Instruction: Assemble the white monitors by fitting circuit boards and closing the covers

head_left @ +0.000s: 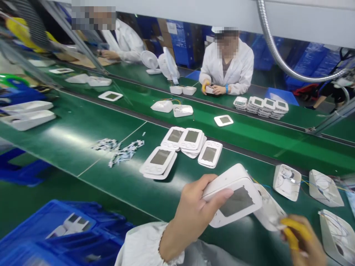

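Note:
My left hand [191, 210] is wrapped round a white plastic device with a grey screen [238, 201], tilted above the bench with its thumb by the screen. Blurred at the lower right, my right hand [305, 236] wears yellow finger covers. Its fingers are closed on the end of a white plastic housing [269, 210], which lies partly behind the device. Thin coloured wires run from near that housing toward an open white housing [287, 183]. Left of the device, white panels with grey screens [191, 136] lie in stacks, beside a single panel [210, 154].
Small pale parts [124, 152] lie heaped on the green bench [91, 147]. More wired housings [337, 236] stand at right. A conveyor belt [249, 131] runs behind. Blue bins [69, 236] sit lower left. Across it, a co-worker [229, 70] handles a part; a metal hose [273, 48] hangs overhead.

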Motion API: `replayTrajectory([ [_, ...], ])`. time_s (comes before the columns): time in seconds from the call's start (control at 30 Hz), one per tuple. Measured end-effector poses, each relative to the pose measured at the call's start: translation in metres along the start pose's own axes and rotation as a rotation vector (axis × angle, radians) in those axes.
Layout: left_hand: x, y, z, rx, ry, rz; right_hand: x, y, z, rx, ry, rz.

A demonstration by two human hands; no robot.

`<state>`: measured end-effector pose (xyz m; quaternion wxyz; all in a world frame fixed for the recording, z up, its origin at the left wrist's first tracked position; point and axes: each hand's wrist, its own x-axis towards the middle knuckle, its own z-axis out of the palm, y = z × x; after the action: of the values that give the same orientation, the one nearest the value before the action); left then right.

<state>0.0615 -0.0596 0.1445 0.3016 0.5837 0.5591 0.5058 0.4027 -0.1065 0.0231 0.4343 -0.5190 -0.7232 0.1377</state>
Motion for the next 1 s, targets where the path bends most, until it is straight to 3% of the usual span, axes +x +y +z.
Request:
replayTrajectory([
  [0.1,-0.006,0.0,-0.023,0.019,0.027,0.009,0.016,-0.002,0.069,-0.067,-0.055,-0.242],
  [0.2,-0.011,-0.002,-0.04,0.02,0.045,0.004,0.029,0.003,0.111,-0.118,-0.088,-0.34],
  [0.3,-0.012,-0.011,-0.044,0.0,0.055,-0.025,0.042,-0.005,0.112,-0.171,-0.158,-0.282],
  [0.43,-0.007,-0.038,-0.022,-0.058,0.07,-0.147,0.057,-0.063,0.095,-0.072,0.004,-0.035],
  [0.47,-0.006,-0.047,-0.013,-0.062,0.062,-0.189,0.059,-0.081,0.097,-0.065,-0.013,-0.026],
  [0.53,-0.007,-0.065,0.004,-0.064,0.018,-0.267,0.063,-0.112,0.11,-0.117,-0.215,-0.089],
  [0.63,-0.016,-0.09,0.02,-0.105,-0.068,-0.373,0.068,-0.131,0.138,-0.203,-0.274,-0.111],
  [0.77,-0.033,-0.111,0.015,-0.181,-0.097,-0.448,0.065,-0.131,0.164,-0.143,-0.308,-0.032],
  [1.0,-0.066,-0.122,-0.012,-0.309,0.03,-0.648,0.052,-0.145,0.189,-0.12,-0.48,-0.106],
])
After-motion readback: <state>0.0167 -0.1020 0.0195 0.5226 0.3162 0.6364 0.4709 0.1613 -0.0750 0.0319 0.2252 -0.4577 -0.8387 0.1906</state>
